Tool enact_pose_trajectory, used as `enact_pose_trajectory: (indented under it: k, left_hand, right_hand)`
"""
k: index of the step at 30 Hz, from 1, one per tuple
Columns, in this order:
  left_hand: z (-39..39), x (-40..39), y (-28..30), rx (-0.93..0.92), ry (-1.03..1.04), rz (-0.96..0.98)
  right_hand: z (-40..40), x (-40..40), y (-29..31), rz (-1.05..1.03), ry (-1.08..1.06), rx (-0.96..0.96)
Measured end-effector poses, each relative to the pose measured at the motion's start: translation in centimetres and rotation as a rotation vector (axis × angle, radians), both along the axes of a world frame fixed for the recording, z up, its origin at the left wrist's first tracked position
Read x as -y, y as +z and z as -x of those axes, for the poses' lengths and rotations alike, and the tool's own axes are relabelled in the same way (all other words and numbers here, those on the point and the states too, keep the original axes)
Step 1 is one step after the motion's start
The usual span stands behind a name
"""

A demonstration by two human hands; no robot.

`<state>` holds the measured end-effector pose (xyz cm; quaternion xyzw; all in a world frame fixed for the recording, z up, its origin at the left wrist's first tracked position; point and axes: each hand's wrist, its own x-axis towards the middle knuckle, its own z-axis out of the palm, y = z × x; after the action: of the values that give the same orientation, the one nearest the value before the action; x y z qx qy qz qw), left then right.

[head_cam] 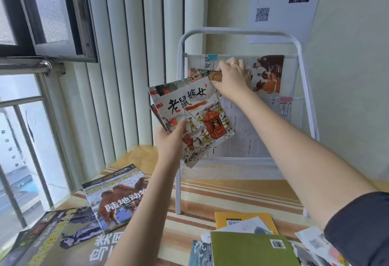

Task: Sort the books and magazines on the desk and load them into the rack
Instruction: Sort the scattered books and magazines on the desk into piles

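Note:
My left hand (170, 139) grips the lower left corner of a small stack of picture books (195, 116), held up and tilted in front of the white metal rack (240, 34). The front cover shows black Chinese characters and a red sedan chair. My right hand (230, 78) pinches the top corner of one thin book from that stack at the rack's upper pocket. That pocket holds clipped papers and a magazine with orange-clad figures (269, 76). A lower pocket holds clipped printed sheets (242, 131).
On the striped desk lie a camel-cover magazine (115, 198), a large dark magazine (63, 240) at lower left, and a pile with a green book (250, 249) and a yellow book (244, 217) at lower right. A window and vertical blinds stand to the left.

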<state>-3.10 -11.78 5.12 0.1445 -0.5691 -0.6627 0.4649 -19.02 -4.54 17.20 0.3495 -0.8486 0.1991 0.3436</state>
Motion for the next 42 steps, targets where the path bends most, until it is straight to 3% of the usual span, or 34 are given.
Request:
enact_pose_trajectory:
  k: [4,9,13,16,19,25,29,35,42]
  left_hand:
    - [-1.2,-0.4,-0.2,0.039,0.018,0.028]
    - [-3.9,-0.7,0.1,0.023,0.102,0.036]
    - [-6.6,-1.1,-0.3,0.111,0.227,0.119]
    - [-8.6,-2.3,-1.1,0.166,0.256,0.197]
    - [-10.6,-4.1,-1.3,0.257,0.25,0.269]
    - [-15.4,-8.9,-3.9,0.268,-0.038,0.153]
    - [-16.7,-11.0,-8.1,0.295,-0.231,0.07]
    - [-16.4,-11.0,-14.0,0.412,-0.277,-0.032]
    - [-15.6,-10.2,-15.6,0.417,-0.248,-0.08]
  right_hand:
    - [-2.3,-1.6,0.6,0.027,0.069,0.08]
    - [-5.4,-4.3,0.6,0.501,0.08,-0.26]
    - [-8.6,-7.1,0.0,0.532,0.295,-0.354]
    - [-11.8,-9.4,-1.6,0.626,0.34,-0.4]
    - [-15.1,-11.8,-3.7,0.767,0.376,-0.22]
    - [-17.0,-15.8,-11.3,0.838,0.304,0.53]
    - [-16.9,-18.2,-18.0,0.739,0.259,0.859]
    - [-17.2,-21.5,-23.8,0.681,0.131,0.929]
    - [-17.7,-22.5,-25.3,0.509,0.233,1.019]
